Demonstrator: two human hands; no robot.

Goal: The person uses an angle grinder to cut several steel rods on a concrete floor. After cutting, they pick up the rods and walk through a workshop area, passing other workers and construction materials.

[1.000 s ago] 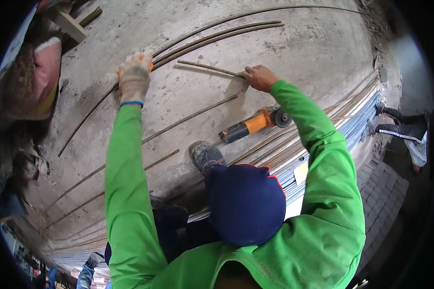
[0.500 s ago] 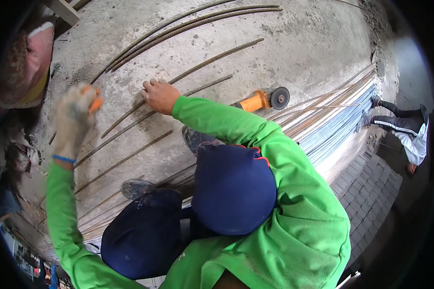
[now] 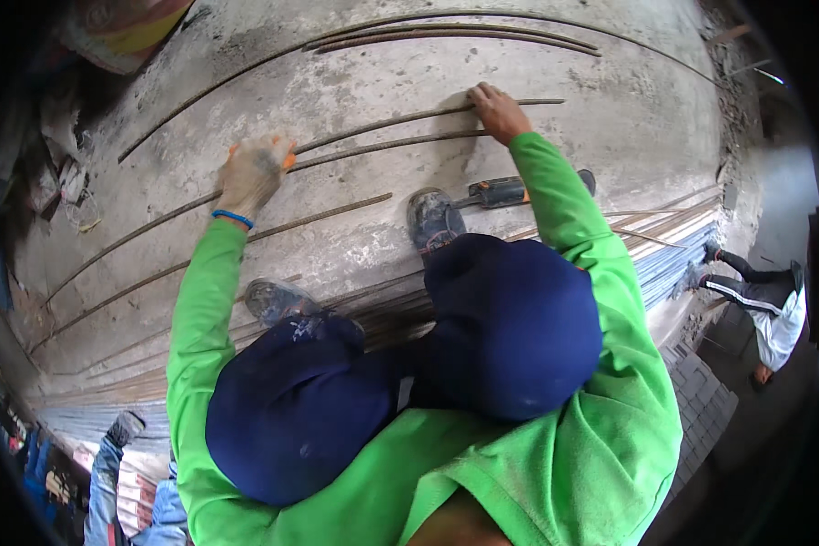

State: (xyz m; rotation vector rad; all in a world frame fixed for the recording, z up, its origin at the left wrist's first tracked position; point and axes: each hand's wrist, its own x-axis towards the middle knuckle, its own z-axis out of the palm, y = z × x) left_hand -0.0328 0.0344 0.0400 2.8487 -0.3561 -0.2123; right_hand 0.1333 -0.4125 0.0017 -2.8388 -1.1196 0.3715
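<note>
My left hand [image 3: 251,175], in a dirty pale glove with orange at the fingers, is closed around a long ribbed steel rebar [image 3: 373,126] on the concrete floor. Toward the right end of that same bar, my bare right hand [image 3: 500,115] has its fingers curled over it. A second rebar [image 3: 387,148] runs just nearer to me, and a shorter one [image 3: 337,209] lies nearer still. By my right shoe rests an angle grinder [image 3: 499,191], partly covered by my green sleeve.
Several more bars [image 3: 464,33] lie farther off. Bundled rods [image 3: 669,255] stretch along the right, near stacked grey paving blocks [image 3: 698,391]. One person [image 3: 760,305] is at the far right; another person's jeans [image 3: 105,478] show lower left. A sack [image 3: 136,41] is at upper left.
My left hand has come down from the air onto the rebar. My right hand has slid or shifted along toward the bar's right end. The whole view has turned somewhat.
</note>
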